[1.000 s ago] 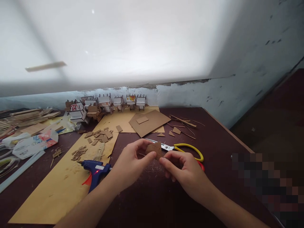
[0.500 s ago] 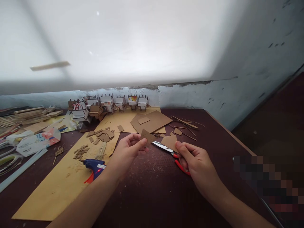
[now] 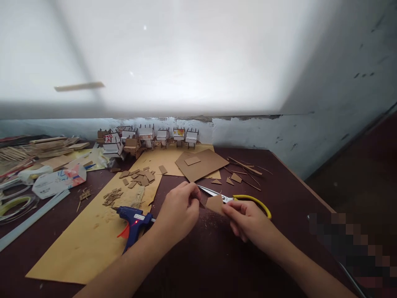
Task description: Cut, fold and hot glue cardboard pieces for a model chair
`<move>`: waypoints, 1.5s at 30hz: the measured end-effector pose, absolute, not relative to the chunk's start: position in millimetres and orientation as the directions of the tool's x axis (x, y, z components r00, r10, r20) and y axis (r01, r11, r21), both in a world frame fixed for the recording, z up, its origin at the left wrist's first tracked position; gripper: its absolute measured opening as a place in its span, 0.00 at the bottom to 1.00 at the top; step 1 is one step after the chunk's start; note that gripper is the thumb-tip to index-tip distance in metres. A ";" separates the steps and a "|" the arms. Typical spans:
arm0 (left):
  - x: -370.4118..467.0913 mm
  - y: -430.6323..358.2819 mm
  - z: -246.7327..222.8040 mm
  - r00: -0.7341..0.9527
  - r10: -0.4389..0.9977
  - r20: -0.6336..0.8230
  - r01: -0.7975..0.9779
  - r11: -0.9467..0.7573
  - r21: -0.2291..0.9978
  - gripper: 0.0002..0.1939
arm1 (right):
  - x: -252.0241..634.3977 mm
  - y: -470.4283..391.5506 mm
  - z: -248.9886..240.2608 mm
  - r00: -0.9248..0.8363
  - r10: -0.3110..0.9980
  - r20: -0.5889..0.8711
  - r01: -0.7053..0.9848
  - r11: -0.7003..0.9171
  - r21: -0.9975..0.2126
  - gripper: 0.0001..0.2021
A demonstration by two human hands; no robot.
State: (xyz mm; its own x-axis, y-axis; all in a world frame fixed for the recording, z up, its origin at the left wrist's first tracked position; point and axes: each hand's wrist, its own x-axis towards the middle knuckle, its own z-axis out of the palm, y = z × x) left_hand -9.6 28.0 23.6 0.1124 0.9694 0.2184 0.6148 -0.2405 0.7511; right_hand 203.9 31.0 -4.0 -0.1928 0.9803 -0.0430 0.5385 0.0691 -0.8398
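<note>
My left hand (image 3: 182, 209) is closed, back of the hand up, over a small piece of brown cardboard (image 3: 201, 205) that is mostly hidden by its fingers. My right hand (image 3: 248, 219) pinches another cardboard piece (image 3: 215, 203) between thumb and fingers. The two pieces are close together above the dark table (image 3: 214, 256). Scissors with a yellow handle (image 3: 254, 200) lie just behind the hands, their blades pointing left; the right hand's piece covers part of them.
A blue glue gun (image 3: 135, 219) rests on yellow board (image 3: 77, 248) at left, near small cardboard bits (image 3: 142, 177). Small model chairs (image 3: 145, 134) stand by the wall. A cardboard sheet (image 3: 206, 167) and thin strips (image 3: 248, 167) lie behind the scissors.
My left hand has turned over and moved nearer the right hand, hiding most of its piece. The right hand has lowered slightly. The scissors now show a yellow handle instead of red.
</note>
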 end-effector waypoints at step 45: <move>-4.4 26.3 18.7 0.324 0.921 0.215 0.137 -0.270 0.953 0.11 | 213.8 34.8 11.8 -0.167 0.983 -0.073 0.054 -0.065 -0.996 0.10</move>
